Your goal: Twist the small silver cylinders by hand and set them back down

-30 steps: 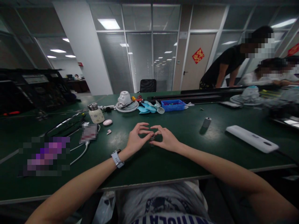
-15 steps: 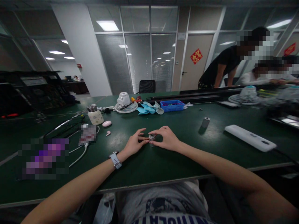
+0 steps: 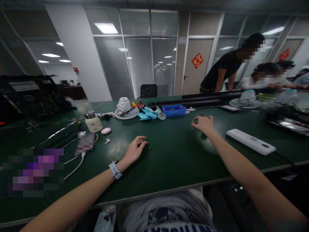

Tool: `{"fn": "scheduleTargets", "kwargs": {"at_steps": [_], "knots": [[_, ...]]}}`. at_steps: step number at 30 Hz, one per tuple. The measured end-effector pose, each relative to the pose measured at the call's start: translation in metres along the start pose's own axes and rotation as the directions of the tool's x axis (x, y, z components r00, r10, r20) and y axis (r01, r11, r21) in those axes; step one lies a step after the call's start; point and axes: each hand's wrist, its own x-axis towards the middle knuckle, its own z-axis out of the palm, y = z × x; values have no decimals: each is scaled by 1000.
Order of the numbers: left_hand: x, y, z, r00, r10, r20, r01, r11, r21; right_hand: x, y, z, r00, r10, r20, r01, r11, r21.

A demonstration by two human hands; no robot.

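Small metal cylinder (image 3: 195, 121) over far part of desk (image 3: 173, 161), pinched in right hand (image 3: 204, 123) grip. Left hand (image 3: 134, 149) rests on desk at 8 o'clock from cylinder, well apart, grip loosely spread, holding nothing. Tiny dark bit (image 3: 150, 148) just beside its fingertips, at 3 o'clock. White bar (image 3: 250, 141) at 4 o'clock from right hand. Blue tray (image 3: 174, 110) at 11 o'clock.

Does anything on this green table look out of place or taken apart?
Yes: the white fan sits dismantled, its blue blades lying loose beside it. A tiny dark bit lies stray by the fingertips of the left hand. The right hand holds a small metal cylinder.
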Motion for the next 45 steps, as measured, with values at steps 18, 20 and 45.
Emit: {"fn": "scheduleTargets", "kwargs": {"at_steps": [18,20,45], "knots": [[6,-4,2,986,3,-165,-8,1000,-30,-111,-157,-29,567,-809,-153,758,440,481],[7,-6,2,986,11,-166,-17,999,-34,-117,-166,-28,556,-818,-149,761,429,487],[5,1,1,993,-35,-110,34,999,-8,1,28,-32,981,181,66,-181,983,-1]]}}
